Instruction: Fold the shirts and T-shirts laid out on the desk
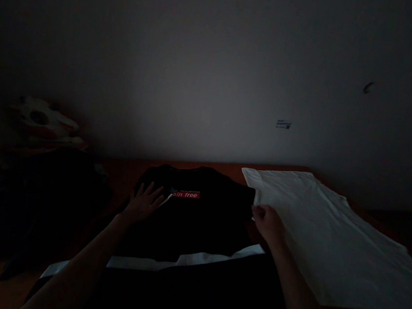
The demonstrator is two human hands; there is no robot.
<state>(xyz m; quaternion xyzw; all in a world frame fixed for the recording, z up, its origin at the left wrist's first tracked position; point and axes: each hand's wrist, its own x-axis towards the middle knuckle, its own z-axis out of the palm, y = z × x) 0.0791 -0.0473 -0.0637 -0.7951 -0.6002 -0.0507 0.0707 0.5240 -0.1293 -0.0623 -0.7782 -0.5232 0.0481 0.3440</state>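
A black T-shirt [196,225] lies spread in front of me, with a red printed label on its chest and a white band across its lower part. My left hand [143,201] rests on its upper left with the fingers spread. At the shirt's right sleeve, my right hand [266,220] is closed, pinching the white-edged cuff. Just beyond that hand, a white garment [319,221] lies flat on the right. The light is dim, so folds in the black cloth are hard to make out.
A dark heap of cloth [43,193] sits on the left, with a white and red object [47,122] behind it. Brown surface [123,168] shows between the garments. A pale wall [202,72] rises behind, carrying a small sticker [283,124] and a hook-like piece [368,87].
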